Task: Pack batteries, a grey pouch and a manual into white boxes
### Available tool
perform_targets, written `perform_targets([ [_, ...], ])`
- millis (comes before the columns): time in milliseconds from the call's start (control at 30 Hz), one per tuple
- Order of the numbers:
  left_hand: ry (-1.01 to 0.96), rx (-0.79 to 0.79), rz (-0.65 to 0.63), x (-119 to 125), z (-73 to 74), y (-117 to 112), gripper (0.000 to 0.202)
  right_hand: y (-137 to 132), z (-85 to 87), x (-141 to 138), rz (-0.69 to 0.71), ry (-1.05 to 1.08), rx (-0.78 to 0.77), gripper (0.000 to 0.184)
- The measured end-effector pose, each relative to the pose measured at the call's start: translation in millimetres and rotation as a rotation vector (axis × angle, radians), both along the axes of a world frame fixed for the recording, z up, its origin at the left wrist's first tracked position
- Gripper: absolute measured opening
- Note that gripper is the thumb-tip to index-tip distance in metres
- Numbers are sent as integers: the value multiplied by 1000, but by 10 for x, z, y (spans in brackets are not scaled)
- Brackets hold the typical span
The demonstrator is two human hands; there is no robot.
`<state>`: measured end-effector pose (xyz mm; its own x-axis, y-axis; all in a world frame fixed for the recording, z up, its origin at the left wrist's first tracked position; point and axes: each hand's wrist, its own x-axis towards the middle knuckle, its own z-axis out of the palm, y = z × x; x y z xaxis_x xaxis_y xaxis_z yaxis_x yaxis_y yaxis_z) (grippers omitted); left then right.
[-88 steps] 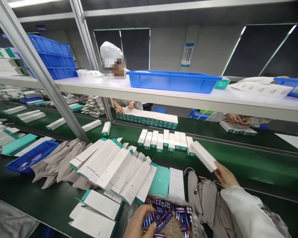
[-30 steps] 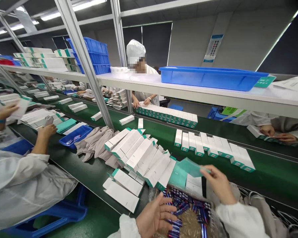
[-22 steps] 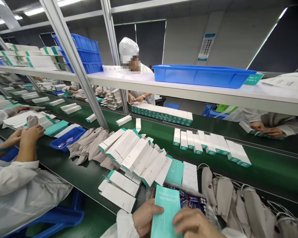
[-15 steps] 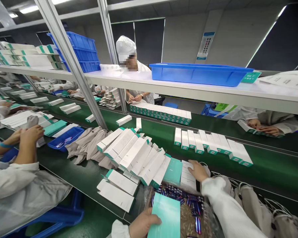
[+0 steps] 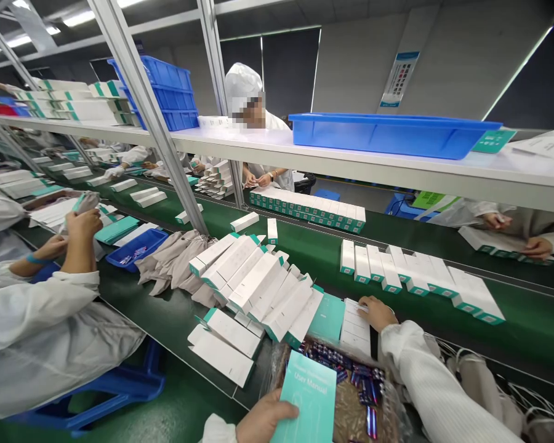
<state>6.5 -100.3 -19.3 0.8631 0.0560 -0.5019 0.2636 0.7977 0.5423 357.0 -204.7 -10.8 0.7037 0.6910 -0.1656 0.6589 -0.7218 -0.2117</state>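
Observation:
My left hand (image 5: 264,419) is closed on a teal user manual booklet (image 5: 307,401), held upright at the bottom edge over a bag of small batteries (image 5: 351,384). My right hand (image 5: 377,312) reaches forward and rests on a stack of white printed cards (image 5: 355,326), its fingertips at the far edge of the top card; whether it grips one I cannot tell. Beside the cards lies a teal booklet stack (image 5: 327,317). A fan of long white boxes with teal ends (image 5: 258,286) lies to the left.
A row of white boxes (image 5: 415,277) stands on the green conveyor belt (image 5: 512,326). Beige pouches (image 5: 170,261) lie left, more with cords (image 5: 484,381) at right. A co-worker's sleeve (image 5: 41,320) fills the left; other people work across the belt. A blue tray (image 5: 388,135) sits on the shelf.
My right hand passed the teal booklet to my left hand, then reached out to the white card stack. The view shifted slightly right.

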Motion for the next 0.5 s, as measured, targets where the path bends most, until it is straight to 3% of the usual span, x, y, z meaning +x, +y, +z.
perform_targets([
  [133, 25, 7, 6, 24, -6, -6, 44, -51, 1, -28, -46, -59, 77, 30],
  [300, 62, -19, 18, 57, 41, -18, 47, -151, 81, -104, -115, -30, 306, 14],
  [433, 180, 69, 99, 125, 106, -34, 43, -396, 312, -75, -272, 37, 586, 14],
  [500, 211, 109, 129, 175, 127, -32, 37, -552, 470, -101, -335, 102, 745, 24],
])
